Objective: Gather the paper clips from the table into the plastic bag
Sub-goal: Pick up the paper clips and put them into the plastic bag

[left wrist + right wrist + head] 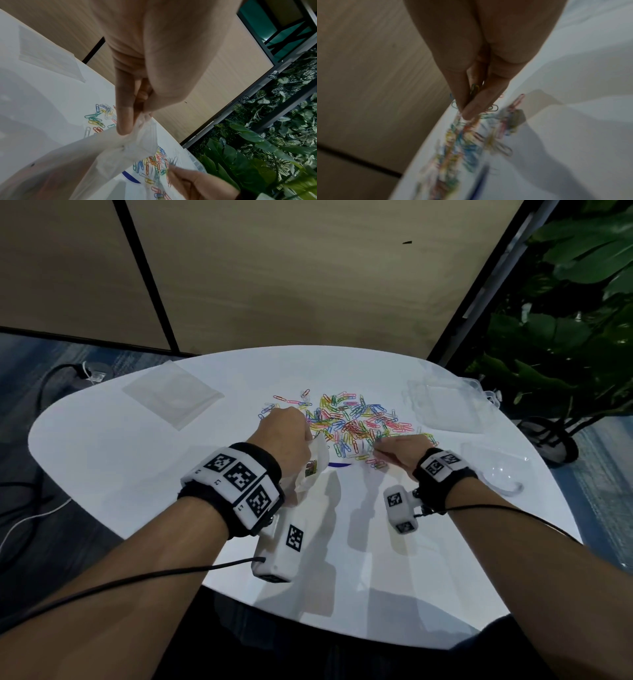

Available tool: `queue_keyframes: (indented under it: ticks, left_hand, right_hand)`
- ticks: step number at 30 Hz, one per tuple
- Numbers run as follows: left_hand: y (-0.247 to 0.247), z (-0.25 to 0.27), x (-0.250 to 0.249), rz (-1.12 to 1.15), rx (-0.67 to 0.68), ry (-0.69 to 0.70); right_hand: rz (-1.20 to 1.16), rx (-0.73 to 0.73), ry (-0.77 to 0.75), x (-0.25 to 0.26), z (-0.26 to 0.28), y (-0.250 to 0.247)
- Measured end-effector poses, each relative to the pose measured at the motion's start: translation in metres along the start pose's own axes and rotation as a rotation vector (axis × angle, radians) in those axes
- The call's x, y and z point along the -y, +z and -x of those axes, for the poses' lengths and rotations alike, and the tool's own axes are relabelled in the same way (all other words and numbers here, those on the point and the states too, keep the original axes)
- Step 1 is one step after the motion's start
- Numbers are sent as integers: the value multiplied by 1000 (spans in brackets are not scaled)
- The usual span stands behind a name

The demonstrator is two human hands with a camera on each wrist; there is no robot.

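Note:
A heap of coloured paper clips (356,419) lies on the white round table (137,460), past both hands. My left hand (286,436) pinches the rim of a clear plastic bag (313,470) and holds it up at the heap's near left edge; the left wrist view shows thumb and fingers (124,119) gripping the bag's (106,152) top. My right hand (399,450) sits at the heap's near right edge. In the right wrist view its fingertips (471,108) pinch a few paper clips (474,90) just above the blurred heap (462,142).
A flat clear bag (173,393) lies at the table's far left. Clear plastic packaging (442,402) and a clear lid (493,467) sit at the right. A blue mark (339,464) shows on the table beside the bag. Leafy plants (565,302) stand at right.

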State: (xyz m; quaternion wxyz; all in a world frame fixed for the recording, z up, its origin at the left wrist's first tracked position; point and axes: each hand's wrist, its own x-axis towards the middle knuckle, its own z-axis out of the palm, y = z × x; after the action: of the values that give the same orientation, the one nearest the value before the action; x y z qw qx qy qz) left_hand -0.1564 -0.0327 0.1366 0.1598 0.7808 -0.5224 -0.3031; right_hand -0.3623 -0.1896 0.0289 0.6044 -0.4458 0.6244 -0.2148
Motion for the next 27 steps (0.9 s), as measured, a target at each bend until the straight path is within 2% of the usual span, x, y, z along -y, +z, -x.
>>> queue_keyframes:
  ticks: [2,4,7,10,15,16,18,20,22,23,25,27]
  left_hand:
    - [0,0,0,0,0,1]
    - [0,-1,0,7,-6,-2]
    - [0,-1,1,27,-15,-8]
    - [0,-2,3,65,-34,-13]
    - [-2,-2,1,70,-52,-8]
    - [-3,-1,1,69,-49,-7]
    - [-5,-2,3,78,-49,-14]
    - [-6,-1,6,98,-57,-26]
    - [-6,0,8,120,-62,-34]
    - [-6,0,8,126,-60,-34]
    - [-8,1,9,127,-57,-34]
    - [-9,2,10,121,-55,-24]
  right_hand:
    - [-303,107,-1,18,16,4]
    - [-414,247,-5,37,35,11]
    - [-355,453,-23,51,65,27]
    - [-118,571,-87,48,89,53]
    - [451,474,-371,38,95,80]
    - [513,482,-413,38,95,81]
    - [481,488,-449,43,96,81]
    - [324,414,-428,48,89,71]
    - [284,243,-428,48,66,52]
    - [403,120,-419,44,48,36]
    - [853,-105,-310,30,13,4]
    - [1115,-210,-131,12,-11,-25]
